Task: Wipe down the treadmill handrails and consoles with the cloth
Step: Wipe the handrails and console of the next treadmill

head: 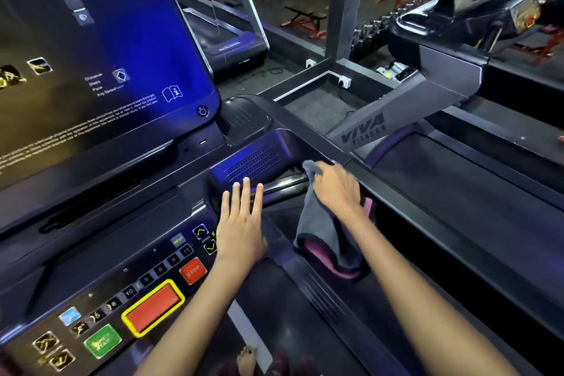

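Observation:
My right hand holds a grey cloth with a pink underside against the black right handrail of the treadmill, close to where it meets the console. The cloth hangs down below the hand. My left hand lies flat with straight fingers on the right edge of the console, just under a vented black panel. The console carries a large dark touchscreen and a button panel with a red stop button.
A big red pad in a yellow frame and a green button sit low on the console. A neighbouring treadmill stands to the right. Weight benches and racks fill the floor beyond. My foot shows on the belt below.

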Action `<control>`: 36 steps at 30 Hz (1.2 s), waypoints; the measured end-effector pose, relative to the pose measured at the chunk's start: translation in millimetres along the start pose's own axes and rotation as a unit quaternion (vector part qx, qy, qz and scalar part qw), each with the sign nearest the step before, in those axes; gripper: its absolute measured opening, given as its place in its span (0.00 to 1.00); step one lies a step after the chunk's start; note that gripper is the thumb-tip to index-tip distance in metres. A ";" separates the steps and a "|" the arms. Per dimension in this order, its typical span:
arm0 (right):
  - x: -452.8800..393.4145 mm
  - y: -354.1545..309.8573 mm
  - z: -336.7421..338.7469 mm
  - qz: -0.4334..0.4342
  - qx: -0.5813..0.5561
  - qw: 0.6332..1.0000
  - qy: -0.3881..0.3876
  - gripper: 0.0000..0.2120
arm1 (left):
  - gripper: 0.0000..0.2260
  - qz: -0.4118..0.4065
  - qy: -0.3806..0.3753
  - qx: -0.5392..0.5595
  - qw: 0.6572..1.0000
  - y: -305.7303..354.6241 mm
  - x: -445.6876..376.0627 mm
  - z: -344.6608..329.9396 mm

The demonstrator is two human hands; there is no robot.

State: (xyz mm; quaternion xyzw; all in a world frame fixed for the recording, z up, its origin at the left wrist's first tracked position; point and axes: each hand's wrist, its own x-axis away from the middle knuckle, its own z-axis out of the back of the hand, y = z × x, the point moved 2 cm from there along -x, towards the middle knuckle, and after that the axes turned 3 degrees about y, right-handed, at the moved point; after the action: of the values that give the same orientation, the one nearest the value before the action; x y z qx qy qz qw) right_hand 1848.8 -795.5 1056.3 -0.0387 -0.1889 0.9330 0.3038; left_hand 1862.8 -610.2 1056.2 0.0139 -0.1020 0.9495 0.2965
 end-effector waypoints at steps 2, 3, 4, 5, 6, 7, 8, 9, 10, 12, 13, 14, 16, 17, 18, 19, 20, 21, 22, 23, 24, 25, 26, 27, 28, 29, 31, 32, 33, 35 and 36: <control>-2.7 -14.6 3.6 0.035 0.022 0.999 -0.011 0.17 | 0.39 0.029 0.013 0.000 0.999 0.6 5.8 -3.2; 1.9 -23.9 3.1 0.068 0.037 0.997 -0.015 0.18 | 0.40 0.034 0.018 -0.003 0.999 -0.3 7.5 -4.1; 8.5 -31.6 0.5 0.104 0.048 0.993 -0.017 0.18 | 0.40 0.030 0.024 -0.007 0.999 -1.6 7.7 -4.4; 15.5 -36.0 -3.7 0.135 0.055 0.989 -0.018 0.19 | 0.40 0.025 0.027 -0.009 0.999 -2.8 8.2 -4.8; 19.8 -36.7 -7.8 0.155 0.056 0.986 -0.019 0.19 | 0.40 0.019 0.028 -0.010 0.999 -3.4 8.4 -5.5; 19.2 -34.4 -8.5 0.156 0.056 0.986 -0.018 0.20 | 0.40 0.014 0.030 -0.013 0.999 -3.3 8.1 -5.4; 14.3 -31.9 -7.7 0.140 0.055 0.988 -0.014 0.20 | 0.41 0.010 0.032 -0.017 0.999 -4.0 8.9 -5.8; 8.3 -29.6 -5.9 0.118 0.057 0.991 -0.005 0.19 | 0.41 0.007 0.035 -0.020 0.999 -4.5 9.5 -5.7; 4.4 -30.0 -4.7 0.102 0.069 0.992 0.002 0.18 | 0.42 0.004 0.038 -0.022 0.999 -5.2 10.5 -6.6; 7.3 -40.3 -5.6 0.111 0.105 0.988 0.015 0.17 | 0.42 -0.002 0.044 -0.024 0.999 -5.0 12.1 -8.8; 13.6 -49.2 -7.5 0.136 0.110 0.984 0.016 0.17 | 0.42 -0.002 0.046 -0.024 0.999 -5.3 12.5 -9.5; 20.9 -56.2 -10.1 0.169 0.105 0.980 0.012 0.17 | 0.42 0.000 0.050 -0.024 0.998 -5.3 12.3 -10.0; 31.7 -58.8 -12.9 0.224 0.080 0.971 -0.011 0.19 | 0.41 0.002 0.057 -0.021 0.998 -5.0 12.4 -11.2; 31.6 -54.6 -11.6 0.234 0.068 0.970 -0.019 0.20 | 0.41 0.001 0.059 -0.018 0.998 -4.6 12.9 -11.7; 28.0 -48.5 -9.4 0.229 0.066 0.971 -0.022 0.21 | 0.41 -0.002 0.060 -0.018 0.998 -4.9 13.9 -12.4; 22.6 -42.3 -7.2 0.215 0.075 0.973 -0.019 0.21 | 0.41 -0.005 0.063 -0.018 0.998 -5.7 14.8 -13.2; 16.7 -37.8 -5.6 0.196 0.090 0.976 -0.014 0.20 | 0.41 -0.007 0.070 -0.016 0.997 -7.0 15.4 -13.7; 11.2 -36.1 -4.7 0.175 0.106 0.979 -0.011 0.20 | 0.42 -0.009 0.076 -0.013 0.997 -7.7 16.0 -14.1; 7.2 -38.2 -4.1 0.164 0.120 0.979 -0.009 0.19 | 0.42 -0.009 0.078 -0.014 0.997 -7.6 16.1 -15.2; 5.7 -44.8 -3.8 0.168 0.129 0.977 -0.010 0.19 | 0.43 -0.008 0.081 -0.020 0.996 -7.2 16.3 -16.2; 6.5 -53.5 -3.9 0.184 0.133 0.974 -0.013 0.19 | 0.43 -0.004 0.082 -0.027 0.996 -6.1 16.6 -17.2; 9.1 -62.4 -3.8 0.209 0.132 0.969 -0.019 0.19 | 0.44 0.004 0.083 -0.033 0.996 -5.3 16.3 -18.3; 12.1 -69.0 -4.6 0.240 0.126 0.962 -0.030 0.20 | 0.45 0.014 0.092 -0.034 0.995 -4.9 16.1 -18.6; 14.6 -71.8 -5.6 0.275 0.116 0.953 -0.046 0.21 | 0.46 0.025 0.108 -0.032 0.993 -5.1 16.3 -18.1; 15.7 -70.1 -5.8 0.307 0.101 0.944 -0.067 0.22 | 0.48 0.036 0.128 -0.029 0.991 -5.9 16.9 -16.8; 14.4 -64.9 -4.3 0.334 0.085 0.935 -0.089 0.24 | 0.49 0.045 0.142 -0.020 0.989 -7.0 17.6 -15.7; 4.1 -49.9 3.7 0.350 0.085 0.925 -0.123 0.25 | 0.51 0.048 0.158 0.002 0.986 -9.2 17.8 -14.9; -3.1 -44.5 8.4 0.347 0.104 0.923 -0.128 0.25 | 0.51 0.044 0.160 0.007 0.986 -9.7 17.8 -14.8; -9.1 -43.3 12.4 0.343 0.124 0.922 -0.126 0.24 | 0.51 0.042 0.159 0.006 0.986 -9.8 18.1 -14.0; -12.7 -55.8 16.6 0.350 0.145 0.918 -0.115 0.22 | 0.51 0.043 0.152 -0.001 0.987 -9.4 18.2 -15.0; -10.9 -66.4 15.6 0.361 0.143 0.915 -0.111 0.22 | 0.51 0.048 0.141 -0.003 0.989 -9.4 17.7 -16.8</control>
State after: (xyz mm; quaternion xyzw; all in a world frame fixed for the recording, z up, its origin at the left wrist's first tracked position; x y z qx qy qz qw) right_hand 1891.4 -757.5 1095.2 0.0433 -0.0595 0.9946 -0.0739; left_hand 1854.2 -589.4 1043.0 -0.1259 -0.0621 0.9547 0.2625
